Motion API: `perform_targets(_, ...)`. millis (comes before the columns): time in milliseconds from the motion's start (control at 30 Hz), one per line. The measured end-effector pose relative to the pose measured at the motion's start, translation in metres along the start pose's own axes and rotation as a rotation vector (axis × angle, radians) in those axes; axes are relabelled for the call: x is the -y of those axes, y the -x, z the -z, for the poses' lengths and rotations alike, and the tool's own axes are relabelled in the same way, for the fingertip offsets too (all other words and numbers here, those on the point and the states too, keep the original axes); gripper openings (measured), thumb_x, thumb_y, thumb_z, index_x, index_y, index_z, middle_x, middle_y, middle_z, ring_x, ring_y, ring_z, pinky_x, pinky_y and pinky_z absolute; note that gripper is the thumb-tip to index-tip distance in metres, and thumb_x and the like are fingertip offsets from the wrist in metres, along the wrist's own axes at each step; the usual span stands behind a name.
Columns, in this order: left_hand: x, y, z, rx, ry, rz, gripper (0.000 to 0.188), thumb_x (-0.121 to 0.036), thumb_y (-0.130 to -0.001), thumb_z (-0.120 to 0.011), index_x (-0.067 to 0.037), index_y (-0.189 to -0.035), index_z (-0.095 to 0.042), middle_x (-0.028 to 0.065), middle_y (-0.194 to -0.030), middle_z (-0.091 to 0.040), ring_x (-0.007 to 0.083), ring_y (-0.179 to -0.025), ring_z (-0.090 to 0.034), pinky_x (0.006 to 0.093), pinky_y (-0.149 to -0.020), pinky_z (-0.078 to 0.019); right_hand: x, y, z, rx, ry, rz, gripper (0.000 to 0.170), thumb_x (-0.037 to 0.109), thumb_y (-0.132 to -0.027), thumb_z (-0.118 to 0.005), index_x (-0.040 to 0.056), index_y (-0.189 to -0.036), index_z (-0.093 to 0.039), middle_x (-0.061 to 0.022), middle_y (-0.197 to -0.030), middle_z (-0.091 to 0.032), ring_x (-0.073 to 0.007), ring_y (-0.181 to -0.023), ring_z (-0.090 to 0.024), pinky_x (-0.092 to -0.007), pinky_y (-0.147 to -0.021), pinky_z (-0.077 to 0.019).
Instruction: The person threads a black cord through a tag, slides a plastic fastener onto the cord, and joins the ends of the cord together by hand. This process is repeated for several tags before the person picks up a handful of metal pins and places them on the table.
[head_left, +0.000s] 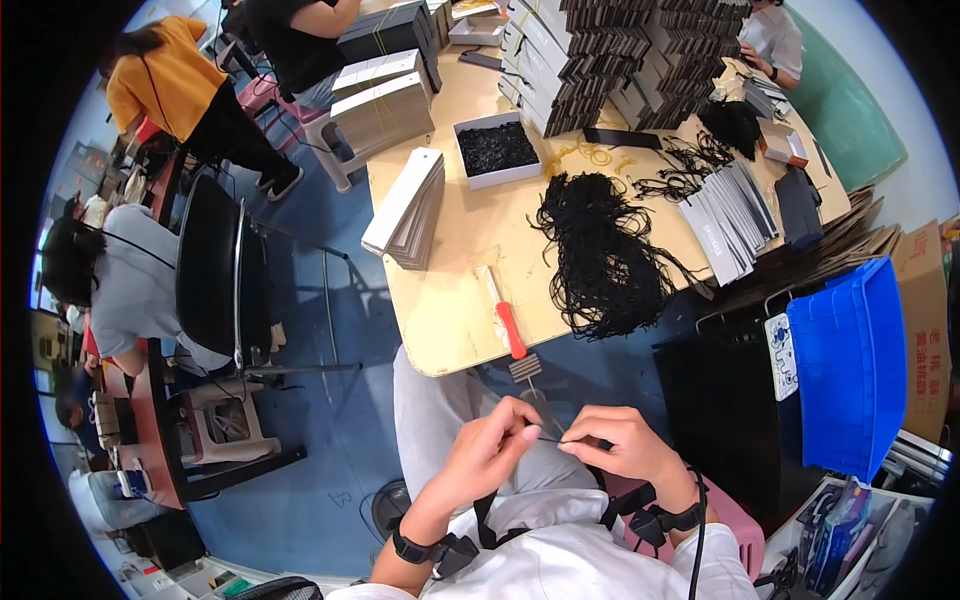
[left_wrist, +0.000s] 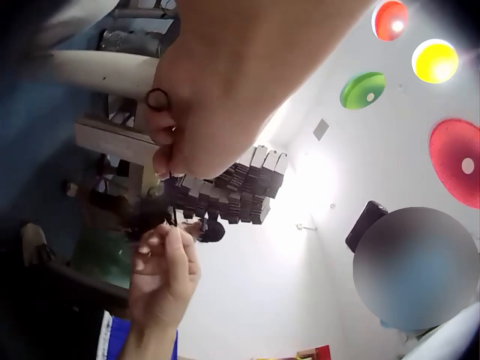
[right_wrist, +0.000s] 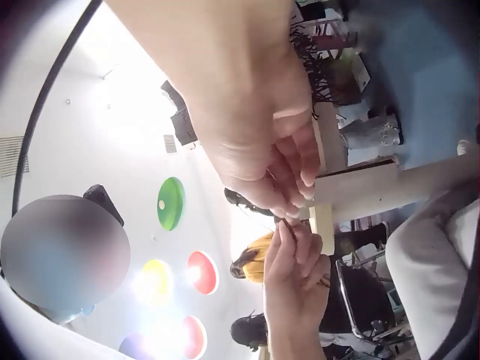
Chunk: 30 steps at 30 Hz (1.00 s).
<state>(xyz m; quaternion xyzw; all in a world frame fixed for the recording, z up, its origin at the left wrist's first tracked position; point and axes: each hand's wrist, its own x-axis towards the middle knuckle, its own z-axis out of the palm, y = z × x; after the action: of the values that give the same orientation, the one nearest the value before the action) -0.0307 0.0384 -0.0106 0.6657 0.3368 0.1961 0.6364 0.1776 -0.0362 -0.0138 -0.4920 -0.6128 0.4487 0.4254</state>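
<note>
Over the lap, the left hand (head_left: 487, 449) and the right hand (head_left: 622, 445) pinch a thin black cord (head_left: 549, 438) between thumb and fingertips, a short span stretching between them. In the left wrist view the left hand (left_wrist: 202, 120) is above and the right hand (left_wrist: 163, 274) below, the dark cord (left_wrist: 175, 216) between their fingertips. The right wrist view has the right hand (right_wrist: 262, 142) nearest, its fingertips close to those of the left hand (right_wrist: 294, 281). A large heap of black cords (head_left: 605, 255) lies on the table.
On the wooden table (head_left: 455, 325) are a red-handled tool (head_left: 508, 325), a stack of white cards (head_left: 408, 215), a box of black pieces (head_left: 497, 150) and tall card stacks (head_left: 570, 60). A blue crate (head_left: 850, 365) stands at the right. Other people sit or stand at the left.
</note>
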Motion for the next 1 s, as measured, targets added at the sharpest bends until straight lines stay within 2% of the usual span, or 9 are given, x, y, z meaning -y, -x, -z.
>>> perform_targets(133,0.021,0.0,0.007,-0.15,-0.158,-0.114,0.008,0.001,-0.092,-0.053,0.001,-0.099,-0.057,0.0057,-0.078,-0.059,0.0099,-0.071,-0.056,0.0249,-0.062,-0.0435,-0.011,0.0,0.006,-0.25,0.097,0.02,0.006,-0.003,-0.076,-0.068,-0.0027,-0.082,-0.066,-0.0079,-0.076,-0.061,-0.0118,-0.059,-0.057,-0.023,-0.052,-0.0452)
perform_targets(167,0.017,0.002,0.007,-0.144,-0.054,0.01,0.009,0.002,-0.091,-0.055,0.002,-0.099,-0.058,0.0074,-0.086,-0.064,0.0098,-0.078,-0.06,0.0235,-0.067,-0.0469,-0.013,-0.001,0.007,-0.278,0.088,0.015,0.006,-0.004,-0.076,-0.068,-0.0027,-0.081,-0.066,-0.0081,-0.076,-0.061,-0.0119,-0.06,-0.057,-0.023,-0.053,-0.0456)
perform_targets(300,0.027,-0.001,0.0,-0.307,-0.16,-0.035,0.012,0.0,-0.091,-0.058,0.002,-0.102,-0.059,0.0059,-0.09,-0.064,0.0107,-0.078,-0.061,0.0223,-0.07,-0.0476,-0.019,0.0,0.012,-0.35,0.057,-0.005,0.005,-0.005,-0.075,-0.067,-0.0028,-0.08,-0.066,-0.0083,-0.077,-0.062,-0.0124,-0.064,-0.059,-0.0228,-0.056,-0.0479)
perform_targets(500,0.024,-0.004,0.001,-0.358,0.494,0.258,0.009,-0.011,-0.093,-0.06,-0.005,-0.098,-0.057,0.0011,-0.082,-0.06,0.0102,-0.074,-0.059,0.0287,-0.078,-0.0513,-0.033,0.007,0.021,-0.365,-0.031,-0.081,0.004,-0.006,-0.077,-0.067,-0.0033,-0.08,-0.067,-0.0079,-0.079,-0.062,-0.0122,-0.069,-0.06,-0.022,-0.061,-0.0503)
perform_targets(567,0.025,-0.005,-0.004,-0.236,1.039,0.306,0.015,-0.018,-0.093,-0.061,-0.006,-0.099,-0.055,-0.0021,-0.075,-0.054,0.0097,-0.072,-0.056,0.0358,-0.09,-0.0498,-0.039,0.008,0.021,-0.351,-0.046,-0.094,0.004,-0.006,-0.078,-0.066,-0.0034,-0.081,-0.067,-0.0076,-0.079,-0.063,-0.0118,-0.069,-0.06,-0.0219,-0.062,-0.0503)
perform_targets(667,0.027,-0.005,-0.004,-0.072,1.32,0.268,0.019,-0.023,-0.095,-0.058,-0.006,-0.102,-0.054,-0.0043,-0.069,-0.045,0.008,-0.065,-0.048,0.0385,-0.095,-0.0468,-0.053,0.01,0.022,-0.321,-0.115,-0.117,0.003,-0.005,-0.079,-0.067,-0.0036,-0.082,-0.067,-0.0068,-0.08,-0.062,-0.0108,-0.07,-0.059,-0.0208,-0.063,-0.0487)
perform_targets(700,0.025,-0.004,-0.003,-0.088,1.301,0.312,0.017,-0.02,-0.094,-0.058,-0.006,-0.102,-0.054,-0.0053,-0.067,-0.04,0.0072,-0.057,-0.041,0.0341,-0.078,-0.0502,-0.061,0.014,0.024,-0.302,-0.253,-0.156,0.002,-0.004,-0.079,-0.067,-0.0035,-0.081,-0.066,-0.0066,-0.081,-0.062,-0.0106,-0.071,-0.058,-0.0208,-0.063,-0.0478)
perform_targets(900,0.015,-0.005,0.015,-0.121,0.655,0.388,0.012,-0.008,-0.09,-0.058,-0.004,-0.1,-0.051,-0.0052,-0.067,-0.041,0.0047,-0.057,-0.037,0.0219,-0.06,-0.0386,-0.061,0.019,0.037,-0.139,-0.32,-0.128,0.002,-0.002,-0.079,-0.067,-0.0033,-0.08,-0.065,-0.0061,-0.082,-0.061,-0.0104,-0.072,-0.057,-0.0216,-0.063,-0.0456)
perform_targets(1000,0.012,-0.006,0.014,-0.127,0.557,0.312,0.012,-0.003,-0.089,-0.057,-0.004,-0.099,-0.05,-0.0033,-0.069,-0.047,0.0052,-0.059,-0.042,0.0203,-0.058,-0.0386,-0.062,0.021,0.042,-0.158,-0.274,-0.098,0.003,-0.001,-0.079,-0.067,-0.0032,-0.08,-0.065,-0.0056,-0.082,-0.06,-0.0105,-0.072,-0.057,-0.0214,-0.063,-0.0454)
